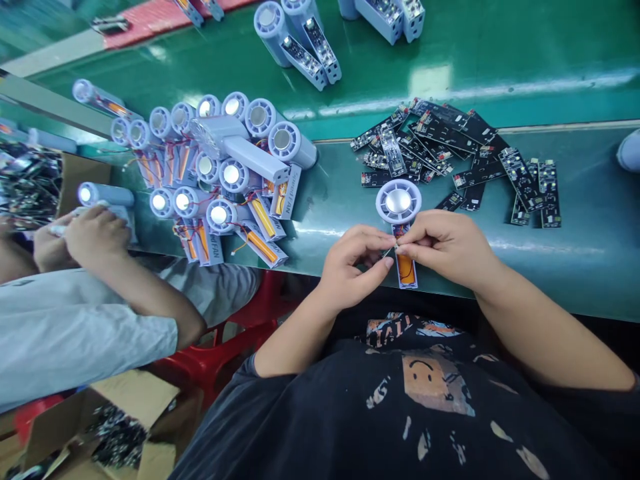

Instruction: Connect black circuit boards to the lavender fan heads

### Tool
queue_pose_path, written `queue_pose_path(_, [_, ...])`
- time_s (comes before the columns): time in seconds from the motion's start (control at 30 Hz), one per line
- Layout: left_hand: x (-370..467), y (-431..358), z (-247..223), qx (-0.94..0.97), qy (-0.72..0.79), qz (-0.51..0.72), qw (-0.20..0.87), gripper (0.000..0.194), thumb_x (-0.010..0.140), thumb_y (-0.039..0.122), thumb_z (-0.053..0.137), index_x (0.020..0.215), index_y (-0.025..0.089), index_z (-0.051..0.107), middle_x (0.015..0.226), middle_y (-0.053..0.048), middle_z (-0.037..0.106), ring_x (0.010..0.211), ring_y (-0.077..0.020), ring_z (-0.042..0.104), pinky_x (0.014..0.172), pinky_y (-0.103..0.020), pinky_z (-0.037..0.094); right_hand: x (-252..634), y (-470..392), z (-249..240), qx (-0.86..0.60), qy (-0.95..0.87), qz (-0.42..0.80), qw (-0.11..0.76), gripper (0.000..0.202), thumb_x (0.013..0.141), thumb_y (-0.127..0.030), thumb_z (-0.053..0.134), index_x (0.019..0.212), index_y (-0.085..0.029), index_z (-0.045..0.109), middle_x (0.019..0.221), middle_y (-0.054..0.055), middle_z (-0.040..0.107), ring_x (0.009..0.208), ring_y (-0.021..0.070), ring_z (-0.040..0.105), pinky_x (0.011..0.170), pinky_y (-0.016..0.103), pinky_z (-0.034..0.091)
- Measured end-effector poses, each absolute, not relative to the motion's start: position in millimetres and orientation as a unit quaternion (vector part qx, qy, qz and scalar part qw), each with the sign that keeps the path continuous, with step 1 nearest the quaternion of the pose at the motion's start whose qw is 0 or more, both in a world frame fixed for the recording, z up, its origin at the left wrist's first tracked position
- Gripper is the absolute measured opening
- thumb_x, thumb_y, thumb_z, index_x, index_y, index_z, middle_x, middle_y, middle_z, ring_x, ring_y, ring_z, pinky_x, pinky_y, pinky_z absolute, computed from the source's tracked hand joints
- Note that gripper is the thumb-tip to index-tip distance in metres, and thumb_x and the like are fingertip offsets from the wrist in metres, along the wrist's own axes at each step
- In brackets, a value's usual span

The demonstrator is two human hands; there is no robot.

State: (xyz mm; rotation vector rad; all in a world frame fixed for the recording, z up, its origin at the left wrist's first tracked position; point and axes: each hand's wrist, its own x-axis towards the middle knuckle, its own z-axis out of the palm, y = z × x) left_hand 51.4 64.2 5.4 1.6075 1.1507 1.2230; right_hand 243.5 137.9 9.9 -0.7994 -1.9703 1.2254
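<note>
Beyond the left end of the green tabletop (330, 200), a cardboard carton (85, 180) holds a dense jumble of parts. A co-worker in a pale grey sleeve (125, 340) has both hands at a pale-blue fan body (107, 193) by the tabletop's near edge. Below, an open floor carton (137, 397) contains small parts, with a red stool (215, 353) beside it.

On the tabletop's left part stand close-packed fan housings (260, 118), many with open handles showing orange battery cells (263, 217) and trailing red wires. Some closed handles lie across the group. Further fan bodies (300, 57) sit on the raised green ledge along the far edge.

Right of the group, the person's left hand (353, 263) reaches over the near edge, thumb and forefinger a narrow gap apart beside a thin wire (389, 251); whether they grip it cannot be told. Under the fingertips a handheld fan (399, 200) lies face up, its open handle pointing to the near edge. The right hand (445, 250) pinches the wire between thumb and forefinger above that handle.

Behind and to the right, black circuit boards (445, 133) lie heaped towards the far edge.
</note>
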Motion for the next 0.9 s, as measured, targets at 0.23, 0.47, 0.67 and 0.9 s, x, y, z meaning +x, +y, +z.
queue_pose_path(0.23, [50.6, 59.7, 3.5, 0.604, 0.47, 0.473, 0.437, 0.016, 0.092, 0.029, 0.069, 0.103, 0.018, 0.071, 0.103, -0.006, 0.066, 0.064, -0.0056, 0.061, 0.053, -0.018, 0.053, 238.1, 137.8, 6.4, -0.368, -0.713, 0.5, 0.325, 0.016, 0.077, -0.029, 0.077, 0.068, -0.02, 0.067, 0.06, -0.005, 0.05, 0.056, 0.0093, 0.043, 0.055, 0.026, 0.033])
queue_pose_path(0.47, [55.6, 48.9, -3.5, 0.509, 0.49, 0.524, 0.477, 0.044, 0.101, 0.057, 0.043, 0.112, 0.024, 0.069, 0.12, -0.008, 0.062, 0.094, -0.0163, 0.066, 0.07, -0.028, 0.06, 250.1, 138.0, 18.1, -0.33, -0.73, 0.517, 0.3, 0.036, 0.071, -0.045, 0.082, 0.08, -0.022, 0.057, 0.07, -0.005, 0.05, 0.06, 0.0104, 0.043, 0.053, 0.025, 0.034])
queue_pose_path(0.67, [81.0, 12.5, 9.6, 0.543, 0.448, 0.507, 0.497, 0.091, 0.09, 0.075, -0.009, 0.146, 0.025, 0.042, 0.15, -0.014, 0.046, 0.136, -0.0266, 0.05, 0.11, -0.047, 0.05, 251.3, 92.7, 30.3, -0.392, -0.759, 0.479, 0.204, 0.042, 0.083, -0.05, 0.071, 0.063, -0.021, 0.049, 0.058, -0.004, 0.05, 0.052, 0.0107, 0.042, 0.049, 0.026, 0.026])
queue_pose_path(0.9, [59.4, 40.1, -10.2, 0.647, 0.463, 0.461, 0.393, 0.048, 0.098, 0.042, 0.05, 0.144, 0.028, 0.048, 0.136, -0.011, 0.055, 0.119, -0.0262, 0.057, 0.106, -0.047, 0.047, 243.9, 78.7, 29.5, -0.419, -0.462, 0.752, 0.214, 0.038, 0.071, -0.054, 0.075, 0.073, -0.019, 0.06, 0.062, -0.001, 0.059, 0.05, 0.0109, 0.046, 0.047, 0.025, 0.036])
